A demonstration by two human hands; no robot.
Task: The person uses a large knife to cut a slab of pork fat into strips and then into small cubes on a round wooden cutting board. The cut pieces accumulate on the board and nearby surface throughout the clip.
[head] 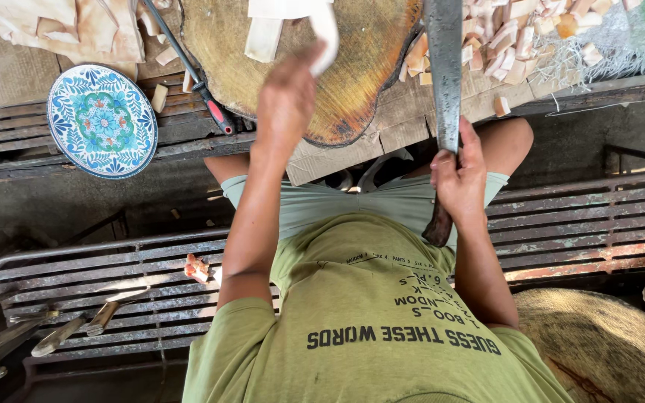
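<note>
I sit on a metal bench (pixel 561 224) with a round wooden block (pixel 352 67) in front of me. My left hand (pixel 287 101) is up over the block, and its fingers are closed on a pale strip (pixel 324 30) that bends over the top of my hand. My right hand (pixel 460 179) is wrapped tight around the dark handle of a big long knife (pixel 444 67). The blade points away from me, along the right edge of the block. Little cut pieces (pixel 516 41) lie in a heap past the knife. A blue flowered plate (pixel 102 119) sits off to the left, well apart from my hands.
</note>
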